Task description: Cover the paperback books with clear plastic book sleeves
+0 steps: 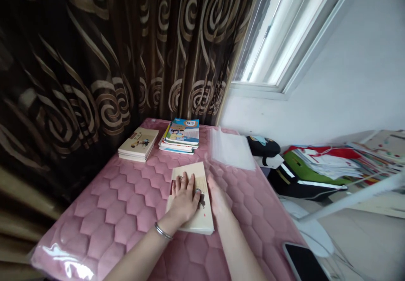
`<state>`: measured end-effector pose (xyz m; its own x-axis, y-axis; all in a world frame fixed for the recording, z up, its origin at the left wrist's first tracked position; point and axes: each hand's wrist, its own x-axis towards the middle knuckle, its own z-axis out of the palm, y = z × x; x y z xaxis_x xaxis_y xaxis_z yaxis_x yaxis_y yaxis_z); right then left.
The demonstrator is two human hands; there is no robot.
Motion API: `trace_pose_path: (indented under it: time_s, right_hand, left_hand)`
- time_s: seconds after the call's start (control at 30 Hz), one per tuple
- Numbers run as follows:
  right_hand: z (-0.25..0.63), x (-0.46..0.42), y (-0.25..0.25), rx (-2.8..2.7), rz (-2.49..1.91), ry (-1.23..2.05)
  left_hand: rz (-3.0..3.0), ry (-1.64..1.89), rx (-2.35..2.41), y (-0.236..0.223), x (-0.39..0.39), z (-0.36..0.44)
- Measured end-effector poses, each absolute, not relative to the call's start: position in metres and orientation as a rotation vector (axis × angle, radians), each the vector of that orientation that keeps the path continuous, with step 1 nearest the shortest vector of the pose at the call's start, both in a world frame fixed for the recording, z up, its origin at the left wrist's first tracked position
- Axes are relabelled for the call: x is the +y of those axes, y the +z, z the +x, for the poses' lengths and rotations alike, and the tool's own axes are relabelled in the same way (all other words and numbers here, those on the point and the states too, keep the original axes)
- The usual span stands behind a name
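Observation:
A cream-covered book (pixel 193 226) with a small dark picture lies on the pink quilted table cover (pixel 123 220). My left hand (pixel 184 196) rests flat on its cover, fingers spread. Along the book's right edge lies my right hand (pixel 217 194), its fingers stretched out beside the pages. Part of the cover is hidden under my left hand, and I cannot tell whether my right fingertips reach beneath the edge.
A stack of cream books (pixel 138 144) sits at the back left. Beside it is a pile of colourful textbooks (pixel 180 136), then clear plastic sleeves (pixel 230 148). A phone (pixel 305 262) lies at the right edge. Bags and papers (pixel 329 163) stand beyond, near a white stand (pixel 311 230).

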<state>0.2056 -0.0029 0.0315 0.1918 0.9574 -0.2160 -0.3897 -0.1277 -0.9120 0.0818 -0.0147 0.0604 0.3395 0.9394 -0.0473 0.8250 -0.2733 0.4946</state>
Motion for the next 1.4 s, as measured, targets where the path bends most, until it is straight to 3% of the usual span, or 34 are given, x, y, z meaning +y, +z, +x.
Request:
trace_pose_path:
  time_s: [0.07,0.27,0.43,0.73,1.1,1.23,1.4]
  right_hand:
    - [0.216,-0.005,0.029,-0.682,-1.191,1.307]
    - [0.225,-0.005,0.017,-1.106,-1.671,0.690]
    - [0.228,-0.006,0.009,-1.271,-1.769,0.476]
    - [0.230,-0.006,-0.001,-1.386,-1.806,0.415]
    - [0.222,-0.011,0.004,-1.433,-1.954,0.329]
    - [0.219,-0.014,0.005,-1.451,-2.000,0.290]
    - [0.219,-0.012,0.002,-1.454,-2.015,0.229]
  left_hand:
    - [2.219,0.317,1.603,0.056,-0.015,0.086]
    - [2.299,0.387,1.652,0.048,-0.017,0.095]
    - [2.273,0.410,1.546,0.053,-0.014,0.112]
    - [2.363,0.403,1.510,0.035,0.006,0.102]
    - [2.297,0.507,1.921,0.030,0.015,0.049]
    - [2.093,0.499,2.030,0.038,0.015,0.056]
    - [1.705,0.646,1.808,0.047,0.031,0.052]
